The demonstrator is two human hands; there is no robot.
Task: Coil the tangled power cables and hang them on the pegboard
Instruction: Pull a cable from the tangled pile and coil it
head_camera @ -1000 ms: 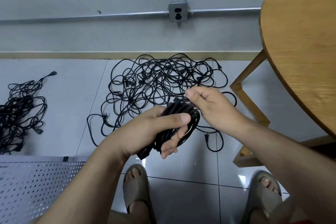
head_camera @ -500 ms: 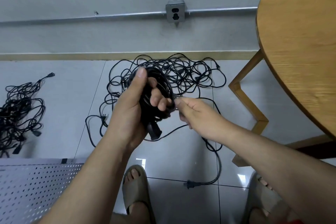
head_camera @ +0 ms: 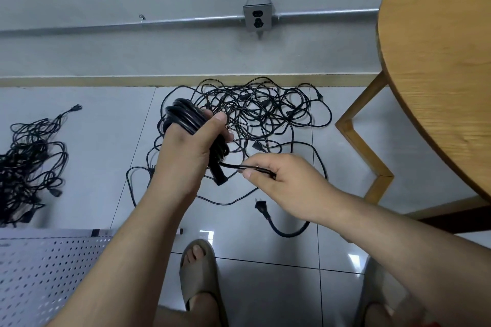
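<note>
My left hand [head_camera: 190,145] grips a coiled black power cable [head_camera: 186,115] held above the floor, its connector end hanging below the fist. My right hand [head_camera: 284,183] pinches the loose tail of that same cable just right of the coil. The tail loops under my right wrist and ends in a plug [head_camera: 261,208] above the tiles. A big tangle of black cables [head_camera: 265,111] lies on the floor by the wall behind my hands. A white pegboard [head_camera: 45,271] lies at the lower left.
A second heap of black cables [head_camera: 29,164] lies on the floor at the far left. A round wooden table [head_camera: 441,66] with a wooden leg frame [head_camera: 361,141] stands on the right. A wall socket [head_camera: 257,14] on a metal conduit sits above. My sandalled feet [head_camera: 199,279] are below.
The left hand has turned the coil and shifted it left and up. The right hand has dropped lower and right, drawing out the tail, and the plug end has lifted nearer.
</note>
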